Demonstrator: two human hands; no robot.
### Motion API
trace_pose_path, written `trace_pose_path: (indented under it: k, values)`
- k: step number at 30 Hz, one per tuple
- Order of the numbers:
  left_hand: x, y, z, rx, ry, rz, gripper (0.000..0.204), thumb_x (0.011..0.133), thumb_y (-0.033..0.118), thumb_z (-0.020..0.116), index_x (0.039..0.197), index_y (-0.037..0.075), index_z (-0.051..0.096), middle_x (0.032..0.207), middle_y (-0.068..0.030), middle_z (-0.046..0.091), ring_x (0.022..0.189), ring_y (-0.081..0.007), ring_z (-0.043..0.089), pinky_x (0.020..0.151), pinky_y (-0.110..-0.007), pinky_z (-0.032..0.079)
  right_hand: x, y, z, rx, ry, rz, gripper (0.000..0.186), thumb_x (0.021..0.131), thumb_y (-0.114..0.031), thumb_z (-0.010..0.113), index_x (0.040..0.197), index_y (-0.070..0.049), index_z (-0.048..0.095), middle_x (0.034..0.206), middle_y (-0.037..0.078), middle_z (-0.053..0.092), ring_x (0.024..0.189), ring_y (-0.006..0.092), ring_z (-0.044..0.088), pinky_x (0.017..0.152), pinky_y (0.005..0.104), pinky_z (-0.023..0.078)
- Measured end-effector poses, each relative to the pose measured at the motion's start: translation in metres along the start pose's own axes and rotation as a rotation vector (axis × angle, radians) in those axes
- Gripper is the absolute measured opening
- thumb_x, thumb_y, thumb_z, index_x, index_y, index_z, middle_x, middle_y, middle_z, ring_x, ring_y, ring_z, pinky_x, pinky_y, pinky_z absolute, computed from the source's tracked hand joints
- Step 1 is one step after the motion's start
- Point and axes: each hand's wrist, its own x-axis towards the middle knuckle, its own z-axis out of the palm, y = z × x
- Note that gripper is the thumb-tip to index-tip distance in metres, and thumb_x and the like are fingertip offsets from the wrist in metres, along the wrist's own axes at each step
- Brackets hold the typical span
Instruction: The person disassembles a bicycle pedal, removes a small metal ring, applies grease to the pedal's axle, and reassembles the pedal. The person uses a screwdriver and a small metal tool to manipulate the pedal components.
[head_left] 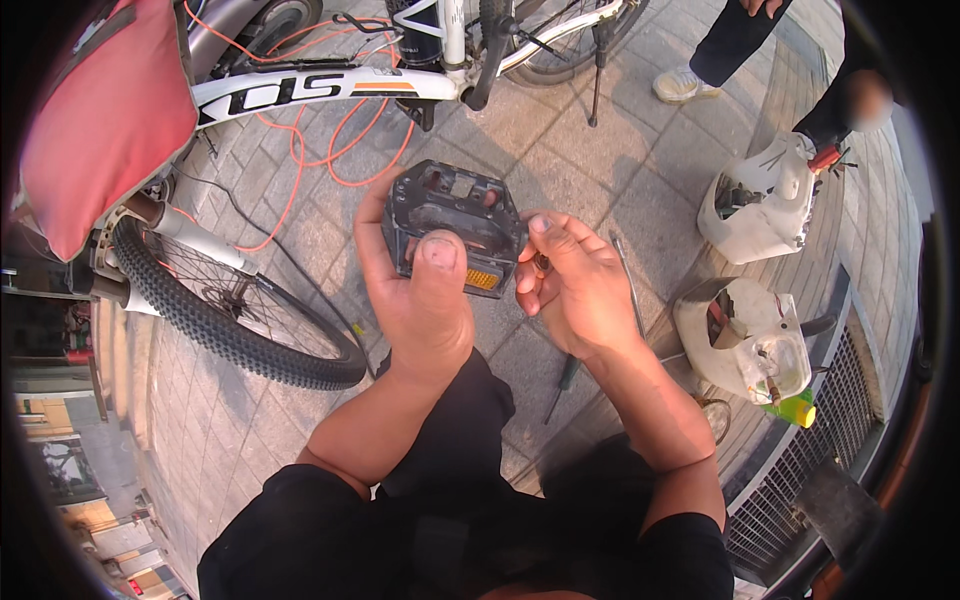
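Note:
A black bicycle pedal [465,215] with an orange reflector [483,280] is in my left hand [430,310], the thumb lying across its face and the fingers round its left side. My right hand [580,275] is at the pedal's right edge, thumb and fingers pinched on a small brownish part that I cannot make out. Close behind, on the left, stands a white bicycle [330,95] with a knobby front tyre [220,330].
Two cut white plastic jugs [745,330] holding tools stand on the right, with a yellow-green bottle [797,410] beside the nearer one. A screwdriver [567,377] lies on the paving below my right hand. An orange hose [300,150] loops under the bicycle. Another person's shoe [684,86] is at the far right.

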Motion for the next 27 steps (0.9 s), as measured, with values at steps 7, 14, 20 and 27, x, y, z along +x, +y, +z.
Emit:
trace_pose_path:
  k: [7, 14, 20, 27]
  values:
    - [0.004, 0.0, -0.015, -0.167, 0.01, -0.387, 0.044, 0.109, 0.051, 0.059, 0.129, 0.012, 0.064, 0.116, -0.0051, 0.076, 0.101, -0.0174, 0.073, 0.072, -0.032, 0.052, 0.051, 0.089, -0.146, -0.229, 0.401, 0.293, 0.034, 0.104, 0.0, 0.056, 0.135, 0.015, 0.053, 0.122, 0.02, 0.063, 0.103, 0.0287, 0.07, 0.088, 0.0402, 0.065]
    - [0.002, 0.007, 0.004, -0.431, 0.004, -0.848, 0.042, 0.106, 0.056, 0.062, 0.118, 0.015, 0.067, 0.111, -0.0055, 0.078, 0.099, -0.0181, 0.072, 0.069, -0.034, 0.049, 0.061, 0.073, -0.18, -0.052, 0.327, 0.313, 0.028, 0.107, -0.002, 0.051, 0.127, 0.013, 0.063, 0.114, 0.02, 0.07, 0.11, 0.0292, 0.073, 0.085, 0.0393, 0.064]
    - [-0.002, 0.003, 0.04, -0.606, -0.067, -1.049, 0.039, 0.107, 0.055, 0.063, 0.11, 0.016, 0.061, 0.095, 0.0055, 0.065, 0.082, -0.0064, 0.057, 0.069, -0.028, 0.042, 0.105, 0.016, -0.165, -0.516, 0.403, 0.272, 0.023, 0.109, -0.019, 0.06, 0.112, 0.001, 0.072, 0.101, 0.008, 0.072, 0.097, 0.0216, 0.071, 0.083, 0.034, 0.057]
    - [-0.008, -0.027, 0.029, -0.636, -0.07, -1.126, 0.05, 0.104, 0.053, 0.068, 0.122, 0.008, 0.056, 0.096, 0.0003, 0.062, 0.076, -0.0073, 0.053, 0.065, -0.026, 0.045, 0.183, -0.03, -0.097, -0.219, 0.25, -0.06, 0.047, 0.106, -0.015, 0.058, 0.152, -0.006, 0.052, 0.099, 0.002, 0.057, 0.081, 0.0167, 0.055, 0.073, 0.0361, 0.049]
